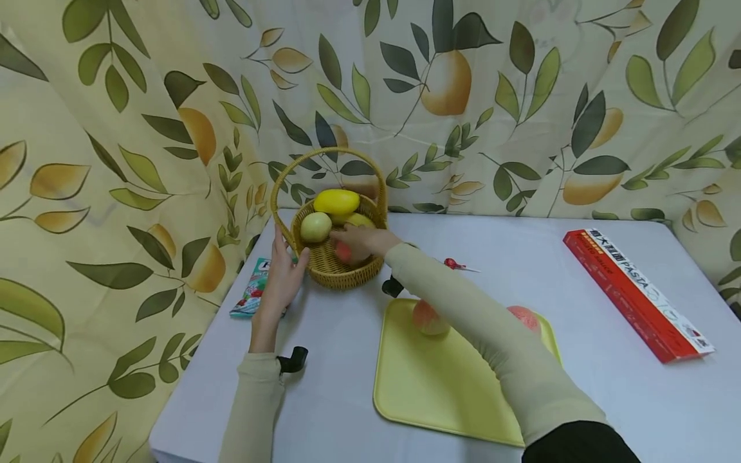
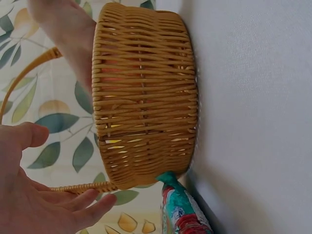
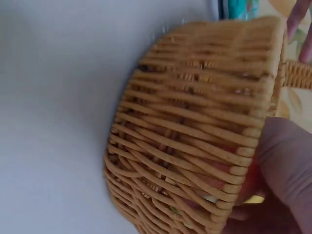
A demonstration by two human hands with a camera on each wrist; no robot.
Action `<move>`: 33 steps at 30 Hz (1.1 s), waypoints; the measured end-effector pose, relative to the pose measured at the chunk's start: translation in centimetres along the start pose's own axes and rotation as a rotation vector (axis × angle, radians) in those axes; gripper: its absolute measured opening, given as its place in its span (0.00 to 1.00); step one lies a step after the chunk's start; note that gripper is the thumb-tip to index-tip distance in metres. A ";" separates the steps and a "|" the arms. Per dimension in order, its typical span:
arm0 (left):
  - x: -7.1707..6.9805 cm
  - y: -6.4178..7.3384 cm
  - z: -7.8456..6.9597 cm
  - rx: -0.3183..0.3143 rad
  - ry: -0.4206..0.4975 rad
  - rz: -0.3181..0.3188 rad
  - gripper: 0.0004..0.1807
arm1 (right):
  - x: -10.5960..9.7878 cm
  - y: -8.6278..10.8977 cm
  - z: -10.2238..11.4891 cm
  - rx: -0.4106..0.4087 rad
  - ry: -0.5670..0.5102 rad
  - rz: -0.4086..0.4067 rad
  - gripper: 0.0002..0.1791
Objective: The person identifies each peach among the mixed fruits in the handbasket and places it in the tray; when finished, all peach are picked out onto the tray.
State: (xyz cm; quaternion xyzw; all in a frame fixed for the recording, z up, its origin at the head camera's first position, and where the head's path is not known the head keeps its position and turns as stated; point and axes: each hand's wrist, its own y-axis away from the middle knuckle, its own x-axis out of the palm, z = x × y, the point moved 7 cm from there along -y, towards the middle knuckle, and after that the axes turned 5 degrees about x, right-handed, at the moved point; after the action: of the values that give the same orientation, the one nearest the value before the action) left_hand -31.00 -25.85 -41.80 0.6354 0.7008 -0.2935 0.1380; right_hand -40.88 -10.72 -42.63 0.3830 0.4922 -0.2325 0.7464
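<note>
A wicker basket [image 1: 340, 279] with a tall arched handle stands near the table's back edge. In it lie a bright yellow oblong fruit [image 1: 336, 202], a pale green round fruit [image 1: 316, 227] and another yellow fruit [image 1: 360, 220]. My right hand [image 1: 370, 242] reaches over the rim and holds a pinkish-red peach [image 1: 343, 251] low inside; its fingertips are partly hidden by the wicker in the right wrist view. At the basket's left side, my left hand [image 2: 53, 195] has its fingers extended against the handle's base [image 2: 85, 187], thumb raised apart.
On the yellow tray [image 1: 440, 399] sit a peach [image 1: 429, 319] and a second peach [image 1: 525, 317], partly behind my right sleeve. A green-and-red packet [image 1: 252, 292] lies left of the basket. A red-tipped stick [image 1: 454, 263] lies behind the tray, and a red pasta box [image 1: 631, 296] at the right.
</note>
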 end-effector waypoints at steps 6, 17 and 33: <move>0.4 -0.2 -0.1 -0.007 0.003 0.007 0.48 | -3.0 4.4 0.7 -0.111 0.016 -0.250 0.40; -0.6 -1.0 -0.8 0.013 -0.017 -0.008 0.49 | -3.2 18.6 1.7 -0.426 -0.156 -0.526 0.25; 0.4 0.0 -0.4 -0.005 0.020 -0.013 0.49 | 5.5 29.9 2.0 -0.396 -0.355 -0.622 0.28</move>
State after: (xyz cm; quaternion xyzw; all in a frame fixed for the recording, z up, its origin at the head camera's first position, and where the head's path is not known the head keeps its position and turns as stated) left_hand -30.96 -25.25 -41.69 0.6334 0.7070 -0.2862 0.1308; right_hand -15.84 5.73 -36.94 0.0188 0.4834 -0.4104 0.7730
